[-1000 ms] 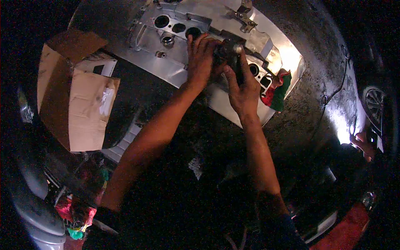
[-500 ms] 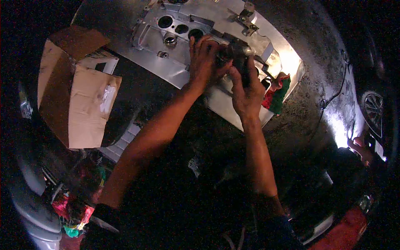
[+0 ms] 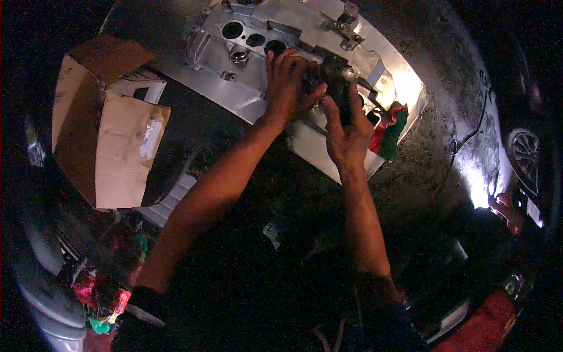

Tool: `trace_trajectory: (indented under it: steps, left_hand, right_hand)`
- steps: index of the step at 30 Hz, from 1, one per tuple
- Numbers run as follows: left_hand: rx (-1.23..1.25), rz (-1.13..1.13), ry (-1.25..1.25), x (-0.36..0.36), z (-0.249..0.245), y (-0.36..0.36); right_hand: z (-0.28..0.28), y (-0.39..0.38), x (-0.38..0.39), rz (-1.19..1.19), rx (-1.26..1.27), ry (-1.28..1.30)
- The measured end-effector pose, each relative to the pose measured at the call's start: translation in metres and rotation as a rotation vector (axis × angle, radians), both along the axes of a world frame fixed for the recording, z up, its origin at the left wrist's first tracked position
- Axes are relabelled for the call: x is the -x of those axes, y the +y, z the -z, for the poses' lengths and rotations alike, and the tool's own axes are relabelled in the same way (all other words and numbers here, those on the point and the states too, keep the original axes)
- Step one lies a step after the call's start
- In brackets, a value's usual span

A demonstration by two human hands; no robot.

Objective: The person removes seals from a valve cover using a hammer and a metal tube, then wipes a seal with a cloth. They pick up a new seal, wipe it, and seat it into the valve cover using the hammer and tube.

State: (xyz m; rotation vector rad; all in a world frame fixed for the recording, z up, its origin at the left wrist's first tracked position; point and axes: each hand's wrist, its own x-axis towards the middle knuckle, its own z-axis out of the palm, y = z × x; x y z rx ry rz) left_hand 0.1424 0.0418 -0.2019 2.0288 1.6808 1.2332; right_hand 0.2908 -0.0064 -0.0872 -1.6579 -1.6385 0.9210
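A dark, bulky part (image 3: pixel 336 69) is held between my two hands, over the right side of a metal engine cover (image 3: pixel 252 73). My left hand (image 3: pixel 287 88) is closed round the left side of the dark part. On its right side rests my right hand (image 3: pixel 347 126), fingers pointing up along it and thumb bent toward my left hand. Round dark openings show in the cover to the left of my hands. Beneath lies a bright metal sheet (image 3: pixel 234 105). A red and green cloth (image 3: pixel 390 134) is just right of my right hand.
An open cardboard box (image 3: pixel 126 158) stands at the left. A metal bracket (image 3: pixel 349 32) sits near the top. Colourful wrappers (image 3: pixel 102 299) lie at lower left. Another person's hand (image 3: pixel 509 208) is near a bright light at the right, by a wheel (image 3: pixel 524 154).
The dark part has tilted or shifted slightly between my hands, and more of its top shows. Both my hands stay in nearly the same place.
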Motion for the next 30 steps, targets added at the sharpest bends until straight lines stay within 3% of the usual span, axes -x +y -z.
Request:
trace_trajectory:
  steps: [4,7,13,19,27,30]
  left_hand:
    - [-0.005,0.003,-0.031,0.002,0.01,0.001]
    - [0.023,0.014,-0.051,0.002,0.012,0.003]
    - [0.006,0.003,0.02,0.002,0.016,0.003]
    - [0.037,-0.004,-0.035,0.001,0.018,0.003]
    - [0.01,-0.01,-0.03,-0.004,0.002,-0.002]
    - [-0.032,-0.021,-0.037,0.0,0.017,0.0]
  right_hand:
    - [0.008,0.0,0.001,-0.029,-0.045,-0.065]
    - [0.003,-0.002,0.002,0.007,0.101,-0.042]
    - [0.017,-0.001,0.002,-0.042,-0.086,-0.081]
    - [0.021,0.001,0.003,-0.044,-0.052,-0.122]
    - [-0.024,-0.004,0.006,0.042,-0.077,0.014]
    - [0.005,-0.003,0.004,-0.014,-0.063,-0.135]
